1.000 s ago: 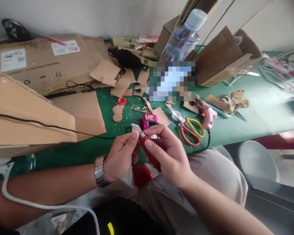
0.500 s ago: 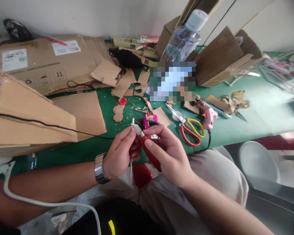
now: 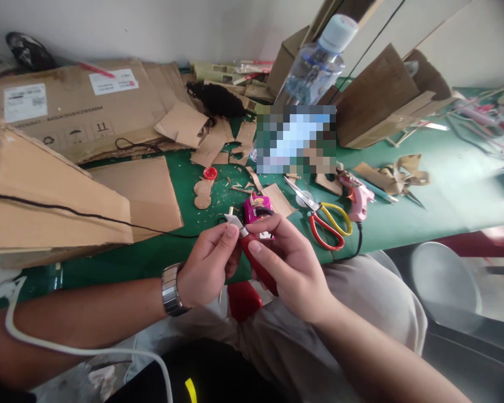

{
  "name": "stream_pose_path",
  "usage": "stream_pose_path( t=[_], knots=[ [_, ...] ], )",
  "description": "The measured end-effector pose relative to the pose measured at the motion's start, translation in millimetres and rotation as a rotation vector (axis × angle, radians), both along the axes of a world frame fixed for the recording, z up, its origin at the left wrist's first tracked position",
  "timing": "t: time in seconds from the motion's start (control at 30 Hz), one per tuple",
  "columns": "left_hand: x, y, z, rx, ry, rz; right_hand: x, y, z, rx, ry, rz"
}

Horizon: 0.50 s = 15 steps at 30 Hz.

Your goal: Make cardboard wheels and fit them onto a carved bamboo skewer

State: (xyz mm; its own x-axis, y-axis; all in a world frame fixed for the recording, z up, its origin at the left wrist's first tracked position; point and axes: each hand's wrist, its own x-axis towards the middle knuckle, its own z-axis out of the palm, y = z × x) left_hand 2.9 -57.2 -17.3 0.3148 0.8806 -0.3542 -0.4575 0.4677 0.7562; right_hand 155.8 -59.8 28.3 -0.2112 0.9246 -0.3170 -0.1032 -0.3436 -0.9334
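Note:
My right hand (image 3: 289, 266) is wrapped round the red handle of a craft knife (image 3: 258, 260), its short blade angled up and to the left. Pinched in my left hand (image 3: 208, 263) is a thin wooden stick (image 3: 231, 211); its tip pokes up behind the blade, and most of its length is hidden by the fingers. My left thumb presses near the blade, which lies against or very close to the stick. Just beyond the hands sits a magenta tape measure (image 3: 252, 208), partly covered by my right fingers.
Scissors (image 3: 319, 215) with red and yellow handles and a pink glue gun (image 3: 359, 201) lie to the right. A plastic bottle (image 3: 313, 70) stands behind. Cardboard scraps (image 3: 212, 145) and shavings litter the green table (image 3: 407, 215). A folded cardboard piece (image 3: 59, 196) fills the left.
The stick has tilted and slid lower in my left hand, so less of it shows below. The left thumb has shifted closer to the blade. The knife has barely moved.

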Motion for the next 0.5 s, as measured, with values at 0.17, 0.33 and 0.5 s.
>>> stream_pose_path(
  t=[0.17,0.33,0.5],
  knots=[
    [-0.3,1.0,3.1,0.016,0.018,-0.006,0.0,0.1,0.7,0.014,0.019,-0.016],
    [-0.7,3.2,6.2,0.024,0.059,-0.018,0.1,0.3,0.5,0.027,0.032,-0.024],
    [1.0,5.2,9.2,-0.002,0.042,-0.014,-0.4,0.7,-0.9,0.017,0.032,-0.03]
  ],
)
